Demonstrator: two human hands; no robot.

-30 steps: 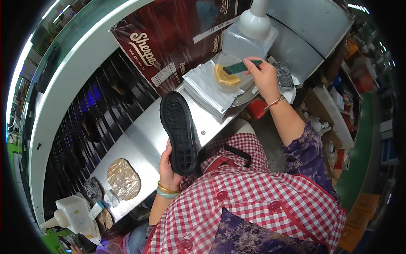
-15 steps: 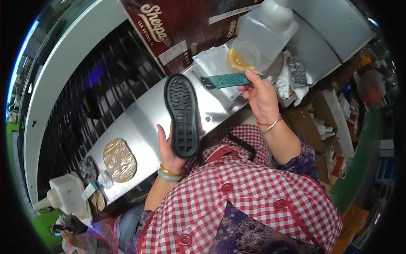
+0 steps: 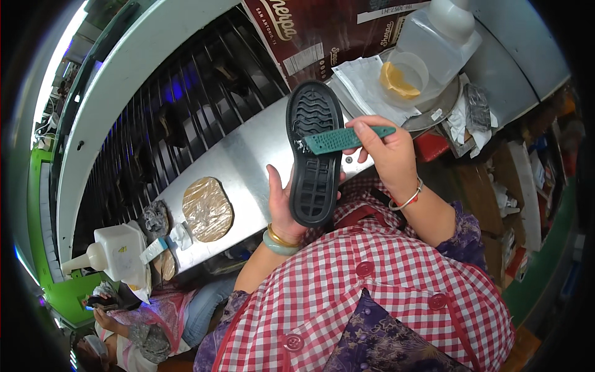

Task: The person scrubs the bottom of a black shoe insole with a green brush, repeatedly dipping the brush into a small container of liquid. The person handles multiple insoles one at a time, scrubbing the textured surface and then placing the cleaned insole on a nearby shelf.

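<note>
My left hand [image 3: 287, 209] supports a black shoe sole [image 3: 315, 186] from beneath, its thumb raised beside the edge. The sole's hollow side, with wavy ribs at the far end and a square grid at the near end, faces up. In my right hand [image 3: 392, 154] is a green brush [image 3: 347, 140] with a textured handle, pinched between thumb and fingers. Its bristle end rests on the middle of the sole, where a whitish smear shows. Beyond that hand stands a clear plastic cup [image 3: 419, 69] with a yellow piece [image 3: 396, 82] in it.
A metal ledge [image 3: 248, 167] carries a film-wrapped oval pad [image 3: 208, 209]. Beyond it runs a slatted conveyor [image 3: 186, 99]. White squeeze bottles stand at far right [image 3: 441, 43] and left [image 3: 118, 253]. A maroon carton [image 3: 310, 37] sits behind. Another person [image 3: 149, 328] is at lower left.
The brush has come from above the far sheets onto the sole, and a whitish smear now shows there. My view has shifted, so the surroundings appear farther right.
</note>
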